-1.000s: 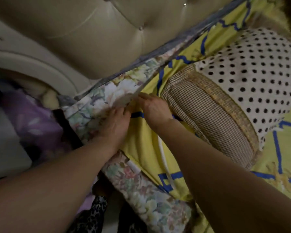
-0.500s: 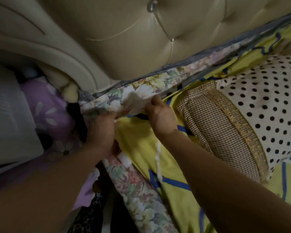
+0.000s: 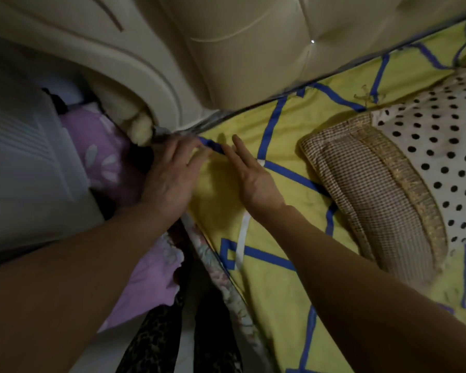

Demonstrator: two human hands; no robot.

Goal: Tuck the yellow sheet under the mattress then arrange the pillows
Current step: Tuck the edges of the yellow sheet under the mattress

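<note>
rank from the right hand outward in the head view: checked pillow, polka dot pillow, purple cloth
From the right hand:
1. Checked pillow, just to its right.
2. Purple cloth, left, beyond the left hand.
3. Polka dot pillow, far right.

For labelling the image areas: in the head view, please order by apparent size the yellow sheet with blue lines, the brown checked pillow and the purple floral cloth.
1. Yellow sheet with blue lines, clearly largest.
2. Brown checked pillow.
3. Purple floral cloth, partly hidden, so its rank below the pillow is unsure.

Left grip flat, palm down, fingers straight; right grip fingers extended, palm facing left.
</note>
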